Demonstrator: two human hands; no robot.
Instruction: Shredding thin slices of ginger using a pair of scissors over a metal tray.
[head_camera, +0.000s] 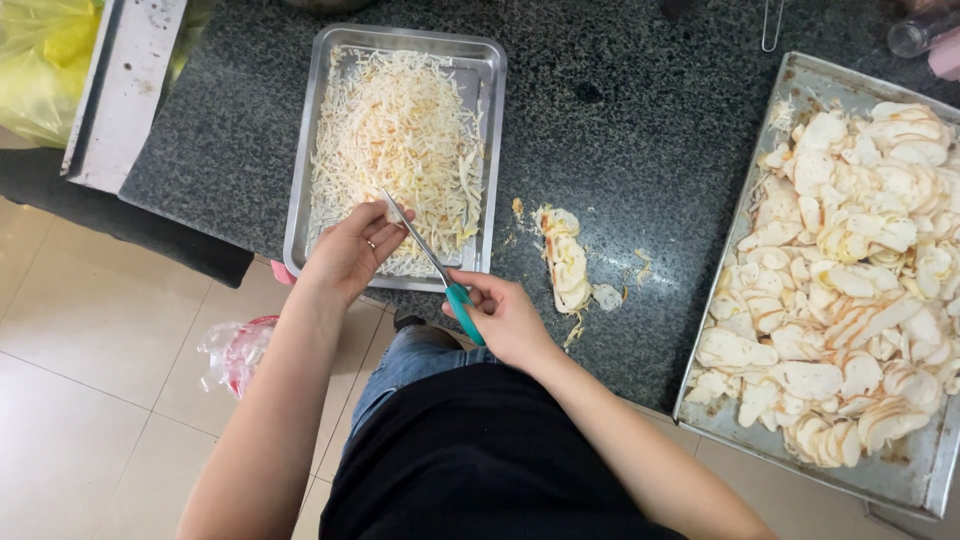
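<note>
My right hand (505, 315) grips the teal handles of a pair of scissors (432, 262); the blades point up and left over the near end of a small steel tray (493, 70). That tray is heaped with thin pale shreds (400, 140). My left hand (352, 250), with a ring on one finger, pinches a small pale piece right at the scissor blades, above the shreds. A short stack of pale slices (566, 260) lies on the dark stone counter (620, 130) just right of the small tray, beside my right hand.
A large steel tray (905, 480) piled with pale, orange-edged slices (850, 280) fills the right side. A white board (125, 90) and yellow plastic bag (45, 50) sit at far left. A clear bag with red contents (238, 350) lies on the tiled floor below.
</note>
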